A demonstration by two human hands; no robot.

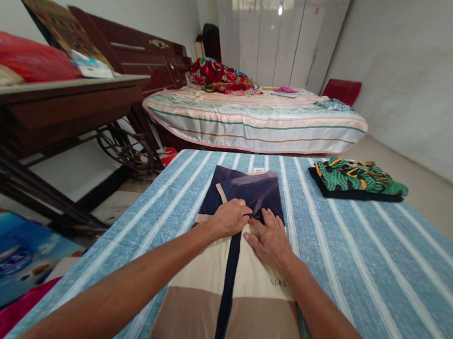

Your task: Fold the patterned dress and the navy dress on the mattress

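A shirt [257, 318] with navy, cream and brown blocks lies lengthwise before me, its sides tucked in to a narrow strip. A dark stripe runs down its middle, and a white label shows at the far end. Near the lower edge of the navy part, my left hand [230, 216] is closed, fingers pinching the cloth. Close beside it, my right hand [271, 237] rests on the cream and navy cloth with its fingers spread. Printed letters on the cream block are partly hidden by my right forearm.
The shirt lies on a blue, white-striped cloth [359, 279]. Folded green-patterned and black clothes [361, 181] sit at the far right. Beyond is a bed [254, 122] with a red floral blanket [222, 76]. A sewing-machine table [59, 101] and blue box [15, 262] stand left.
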